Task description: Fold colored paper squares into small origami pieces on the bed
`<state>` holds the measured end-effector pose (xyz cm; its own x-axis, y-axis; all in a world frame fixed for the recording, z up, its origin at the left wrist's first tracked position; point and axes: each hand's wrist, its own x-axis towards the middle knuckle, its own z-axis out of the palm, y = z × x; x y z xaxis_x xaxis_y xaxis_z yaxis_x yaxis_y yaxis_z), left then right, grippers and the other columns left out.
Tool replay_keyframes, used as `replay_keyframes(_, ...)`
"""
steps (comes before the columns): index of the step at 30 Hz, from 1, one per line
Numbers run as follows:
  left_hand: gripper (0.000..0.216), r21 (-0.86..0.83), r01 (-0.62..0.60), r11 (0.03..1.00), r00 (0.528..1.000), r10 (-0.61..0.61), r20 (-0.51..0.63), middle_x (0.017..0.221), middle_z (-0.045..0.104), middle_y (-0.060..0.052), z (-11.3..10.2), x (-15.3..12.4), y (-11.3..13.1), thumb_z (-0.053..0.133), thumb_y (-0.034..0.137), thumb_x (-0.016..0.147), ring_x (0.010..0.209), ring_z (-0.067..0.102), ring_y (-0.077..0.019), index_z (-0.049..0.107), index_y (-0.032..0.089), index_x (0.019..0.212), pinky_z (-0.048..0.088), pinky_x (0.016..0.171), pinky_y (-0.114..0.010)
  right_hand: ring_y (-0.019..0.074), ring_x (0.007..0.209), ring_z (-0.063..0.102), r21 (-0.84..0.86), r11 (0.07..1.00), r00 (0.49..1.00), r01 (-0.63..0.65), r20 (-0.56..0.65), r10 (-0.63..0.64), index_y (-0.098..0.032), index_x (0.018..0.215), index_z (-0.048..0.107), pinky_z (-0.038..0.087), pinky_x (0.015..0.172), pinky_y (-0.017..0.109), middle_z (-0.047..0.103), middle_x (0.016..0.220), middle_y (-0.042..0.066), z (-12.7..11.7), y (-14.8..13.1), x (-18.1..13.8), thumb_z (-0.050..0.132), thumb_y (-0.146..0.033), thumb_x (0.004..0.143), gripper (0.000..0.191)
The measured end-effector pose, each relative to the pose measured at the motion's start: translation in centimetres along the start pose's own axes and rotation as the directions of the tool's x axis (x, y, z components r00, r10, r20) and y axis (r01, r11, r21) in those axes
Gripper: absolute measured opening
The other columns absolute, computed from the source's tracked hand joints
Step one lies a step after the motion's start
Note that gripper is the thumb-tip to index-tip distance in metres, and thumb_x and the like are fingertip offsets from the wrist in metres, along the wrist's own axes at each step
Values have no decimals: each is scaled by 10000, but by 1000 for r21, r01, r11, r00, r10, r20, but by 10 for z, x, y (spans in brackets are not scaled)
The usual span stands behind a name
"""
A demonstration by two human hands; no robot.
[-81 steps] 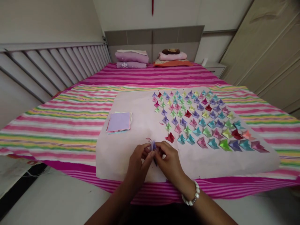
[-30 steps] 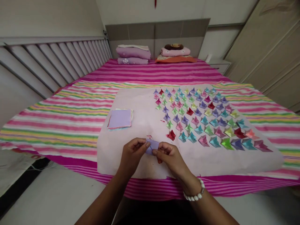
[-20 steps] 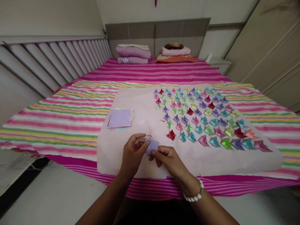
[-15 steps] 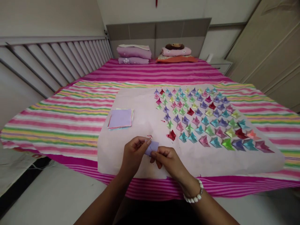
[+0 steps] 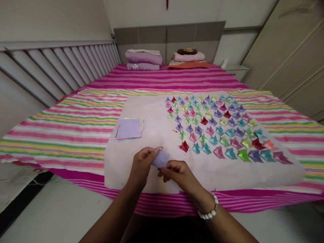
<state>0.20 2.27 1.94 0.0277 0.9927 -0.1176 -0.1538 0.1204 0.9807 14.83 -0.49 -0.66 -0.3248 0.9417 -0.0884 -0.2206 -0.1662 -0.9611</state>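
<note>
Pinched between thumb and fingers of the left hand [image 5: 143, 166], a folded piece of lavender paper [image 5: 161, 159] is held by its upper left edge, while the right hand [image 5: 177, 171] has thumb and fingers closed at its lower right. Both hands work above the near part of a bed [image 5: 65, 130], which is spread with striped covers, magenta toward the far end and multicoloured across the middle. Its grey, panelled headboard [image 5: 153, 35] stands against the far wall. On the covers lies a large pale sheet [image 5: 146, 108], and the lavender paper is over its near portion, left of its middle. At the foot of the headboard sit two piles of bedding, purple [image 5: 143, 60] on the left and pink and orange [image 5: 189, 60] on the right. A stack of square papers [image 5: 129, 129], lavender on top, rests on the sheet beyond the left hand. Many small folded paper shapes [image 5: 214, 140] in green, blue, purple, pink, yellow and red stand apart in loose rows over the sheet's right half; a red one [image 5: 184, 146] is nearest the hands. White beads form a bracelet [image 5: 209, 212] around the right wrist. Smallest is a thin red mark or scrap [image 5: 174, 131], too small to identify, beyond the red shape.
</note>
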Motion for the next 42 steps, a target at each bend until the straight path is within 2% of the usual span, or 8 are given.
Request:
replay_keyframes(6, 165, 161, -93, 983, 993, 81, 82, 644, 628, 13, 0, -3, 5, 696, 302, 748, 623, 557, -108, 672, 145, 702, 437, 600, -224, 73, 469, 486, 129, 985, 981, 115, -173, -92, -172, 739, 673, 380, 461, 195, 565, 550, -52, -8, -1, 4, 822, -292, 633, 218)
replay_keyframes(11, 380, 35, -119, 992, 982, 113, 153, 1041, 639, -21, 0, -9, -1, 757, 228, 690, 760, 652, -136, 542, 216, 1004, 514, 661, -265, 73, 416, 530, 178, 966, 964, 188, -219, -147, -235, 1054, 658, 415, 411, 188, 570, 594, -77, -8, -4, 3, 808, -230, 648, 433)
replay_keyframes(17, 218, 84, -222, 971, 953, 198, 229, 1221, 565, -58, -9, -13, -11, 724, 198, 739, 950, 649, -162, 550, 197, 869, 515, 811, -291, 71, 437, 563, 144, 963, 953, 229, -233, -192, -218, 995, 697, 454, 451, 187, 584, 573, -69, -7, -3, 1, 778, -210, 690, 316)
replay_keyframes(21, 124, 196, -307, 931, 939, 263, 221, 1089, 616, -67, -13, -12, -11, 694, 223, 771, 1009, 605, -188, 667, 186, 886, 508, 807, -281, 80, 424, 566, 117, 970, 956, 214, -228, -183, -202, 979, 684, 452, 456, 189, 585, 514, -72, -7, -3, 1, 768, -211, 708, 284)
replay_keyframes(26, 160, 64, -146, 987, 952, 122, 280, 810, 707, -30, -9, -16, -3, 677, 228, 788, 791, 656, -165, 688, 171, 937, 528, 753, -290, 93, 426, 576, 144, 969, 968, 200, -185, -172, -184, 923, 652, 452, 463, 199, 624, 525, -50, -8, -1, 1, 743, -230, 745, 205)
replay_keyframes(33, 221, 84, -118, 989, 943, 85, 322, 778, 714, -29, -10, -19, 1, 646, 240, 814, 734, 642, -147, 703, 159, 1012, 525, 699, -269, 93, 422, 572, 205, 967, 982, 154, -140, -126, -181, 802, 600, 444, 455, 196, 648, 548, -32, -7, -1, 1, 732, -233, 757, 149)
replay_keyframes(38, 119, 118, -117, 986, 964, 84, 251, 683, 677, -6, -12, -18, -3, 673, 218, 775, 611, 588, -111, 719, 170, 874, 494, 565, -221, 101, 413, 571, 222, 962, 981, 160, -143, -130, -180, 839, 659, 447, 438, 202, 646, 520, -30, -6, 0, 1, 744, -222, 730, 145)
replay_keyframes(42, 93, 113, -117, 987, 961, 84, 263, 666, 663, -7, -15, -17, -2, 665, 210, 776, 596, 580, -114, 730, 183, 837, 489, 567, -235, 101, 413, 565, 233, 960, 983, 155, -134, -126, -174, 814, 714, 459, 454, 213, 639, 490, -24, -6, -2, 1, 733, -194, 718, 100)
